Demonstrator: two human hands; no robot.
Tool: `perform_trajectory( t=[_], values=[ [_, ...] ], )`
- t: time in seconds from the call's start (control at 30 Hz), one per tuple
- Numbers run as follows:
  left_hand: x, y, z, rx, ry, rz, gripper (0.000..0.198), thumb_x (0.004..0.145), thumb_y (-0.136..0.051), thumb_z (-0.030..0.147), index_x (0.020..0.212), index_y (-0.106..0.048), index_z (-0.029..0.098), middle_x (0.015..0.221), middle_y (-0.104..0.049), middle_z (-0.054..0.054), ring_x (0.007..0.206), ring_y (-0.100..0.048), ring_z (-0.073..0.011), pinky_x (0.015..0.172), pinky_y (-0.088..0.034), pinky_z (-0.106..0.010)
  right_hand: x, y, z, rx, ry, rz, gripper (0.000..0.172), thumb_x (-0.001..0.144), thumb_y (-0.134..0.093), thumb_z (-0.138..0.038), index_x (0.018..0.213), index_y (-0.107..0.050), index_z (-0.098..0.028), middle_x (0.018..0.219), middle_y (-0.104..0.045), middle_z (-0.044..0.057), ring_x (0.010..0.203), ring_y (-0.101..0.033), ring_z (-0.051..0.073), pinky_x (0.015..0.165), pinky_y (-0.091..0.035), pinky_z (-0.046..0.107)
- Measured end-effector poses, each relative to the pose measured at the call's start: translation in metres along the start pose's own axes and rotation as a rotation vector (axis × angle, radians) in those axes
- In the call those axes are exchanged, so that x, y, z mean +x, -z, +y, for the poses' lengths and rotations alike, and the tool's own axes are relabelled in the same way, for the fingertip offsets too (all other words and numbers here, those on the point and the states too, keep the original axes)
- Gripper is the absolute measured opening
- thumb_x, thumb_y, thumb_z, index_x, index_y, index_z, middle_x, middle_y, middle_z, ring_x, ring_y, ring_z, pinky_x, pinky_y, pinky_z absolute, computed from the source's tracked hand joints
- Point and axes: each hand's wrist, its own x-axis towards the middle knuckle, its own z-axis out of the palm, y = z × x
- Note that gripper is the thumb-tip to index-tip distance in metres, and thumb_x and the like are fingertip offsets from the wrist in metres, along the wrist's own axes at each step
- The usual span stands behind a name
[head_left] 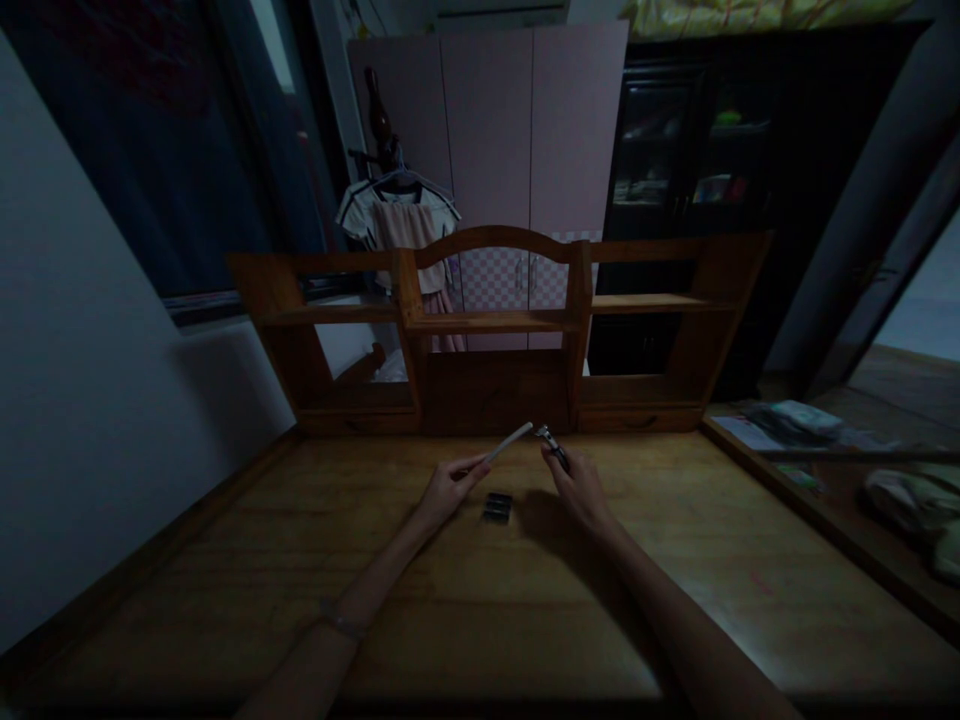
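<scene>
- Wooden desk (225, 590) before me, dimly lit.
- Wooden shelf unit (495, 320) along its far edge.
- Pale wall (67, 400) on my left; dark window (172, 170) above.
- Pink wardrobe (525, 130) behind; dark glass-fronted cabinet (675, 140) beside it.

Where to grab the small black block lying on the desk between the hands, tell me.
Take the small black block by its two long sides, from straight above: it lies flat and free on the wooden desk, with open space between the left hand and right hand.
</scene>
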Motion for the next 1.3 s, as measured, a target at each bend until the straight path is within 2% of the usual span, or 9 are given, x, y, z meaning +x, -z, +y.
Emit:
perform_trajectory(
  t=[0.17,0.4,0.63,0.83,1.0,1.3],
  values=[
    [-0.0001,-0.0011,0.0000,-0.009,-0.013,-0.032,0.039,0.078,-0.061,0.040,0.107,-0.066,0.014,0.106,-0.066,-0.008,0.098,-0.062,-0.0230,0.088,-0.046,-0.032,-0.0023,-0.0036,-0.0009,-0.076,0.015,-0.063,0.042,0.092,-0.035,-0.050,0.078,-0.059,-0.018,0.062,-0.056,0.002,0.055,-0.050,0.015,0.051,-0.025,0.024],
    [0.0034,-0.0009,-0.0062,-0.023,0.017,0.028,0.042,0.075,-0.063,0.042,0.105,-0.067,0.013,0.104,-0.067,-0.009,0.094,-0.063,-0.0232,0.085,-0.047,-0.032,-0.0013,0.0002,0.0005,-0.106,0.034,-0.015,0.042,0.093,-0.034,-0.049,0.078,-0.058,-0.017,0.061,-0.056,0.002,0.055,-0.051,0.015,0.051,-0.025,0.024],
    [0.0006,-0.0039,-0.0054,0.001,0.040,-0.032,0.041,0.076,-0.061,0.043,0.104,-0.068,0.014,0.102,-0.068,-0.008,0.094,-0.063,-0.0233,0.083,-0.048,-0.031,-0.0023,-0.0038,0.0037,-0.154,0.026,-0.028,0.039,0.092,-0.035,-0.046,0.080,-0.058,-0.017,0.063,-0.057,0.002,0.055,-0.050,0.014,0.051,-0.024,0.024],
    [0.0015,-0.0025,-0.0083,-0.022,0.017,0.034,0.041,0.077,-0.061,0.042,0.105,-0.067,0.014,0.104,-0.067,-0.008,0.096,-0.062,-0.0224,0.087,-0.046,-0.031,-0.0013,-0.0026,0.0051,-0.160,0.022,-0.024,0.032,0.091,-0.038,-0.039,0.079,-0.058,-0.017,0.063,-0.057,0.002,0.057,-0.051,0.015,0.052,-0.024,0.024],
    [-0.0007,-0.0017,-0.0031,-0.025,-0.006,-0.033,0.038,0.078,-0.061,0.041,0.104,-0.068,0.015,0.101,-0.068,-0.007,0.093,-0.063,-0.0226,0.082,-0.048,-0.030,-0.0016,-0.0053,0.0060,-0.170,-0.003,-0.045,0.030,0.089,-0.041,-0.038,0.079,-0.059,-0.017,0.065,-0.059,0.003,0.059,-0.053,0.016,0.053,-0.025,0.024],
    [0.0000,-0.0006,-0.0035,-0.051,0.022,-0.024,0.039,0.077,-0.061,0.043,0.102,-0.069,0.013,0.101,-0.068,-0.008,0.094,-0.063,-0.0241,0.082,-0.048,-0.031,-0.0022,-0.0080,0.0087,-0.140,0.020,-0.044,0.031,0.090,-0.039,-0.039,0.079,-0.057,-0.017,0.063,-0.057,0.002,0.057,-0.052,0.015,0.053,-0.025,0.024]
  ],
)
